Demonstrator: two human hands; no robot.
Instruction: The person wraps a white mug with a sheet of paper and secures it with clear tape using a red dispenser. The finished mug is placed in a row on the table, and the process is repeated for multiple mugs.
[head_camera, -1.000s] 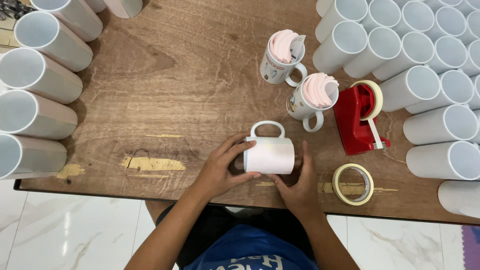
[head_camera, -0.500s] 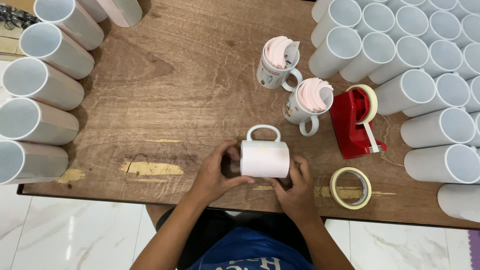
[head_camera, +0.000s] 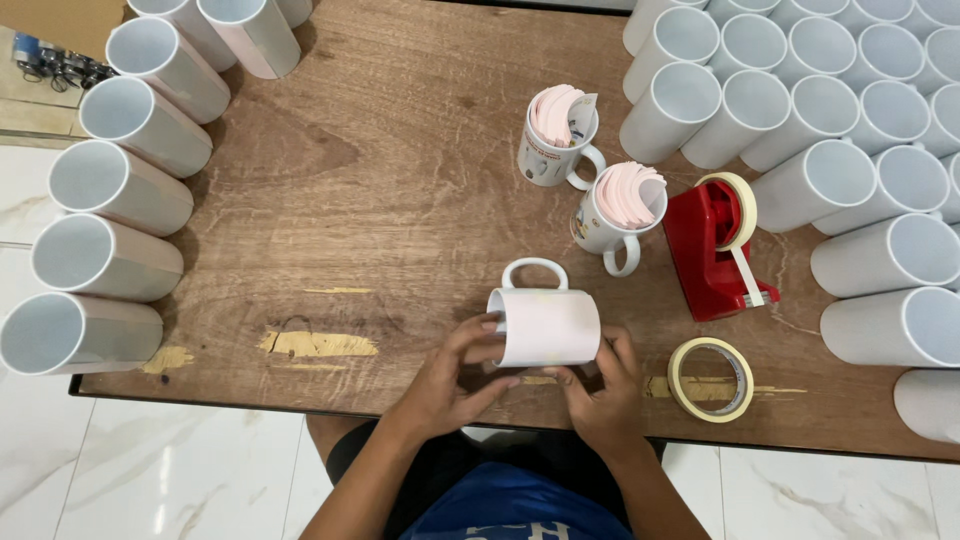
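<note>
A white mug wrapped in white paper lies on its side near the wooden table's front edge, handle pointing away from me. My left hand grips its left end, thumb at the rim. My right hand holds its right end and underside, fingers curled along the lower edge. A loose roll of yellowish tape lies just right of my right hand. Behind it stands a red tape dispenser.
Two mugs stuffed with pink paper sheets stand behind the held mug. Several white mugs crowd the right side, and several more line the left edge. Yellow tape remnants stick to the table.
The view has shifted slightly. Both hands stay on the mug, with the fingers adjusting along its lower edge; the mug stays in about the same spot.
</note>
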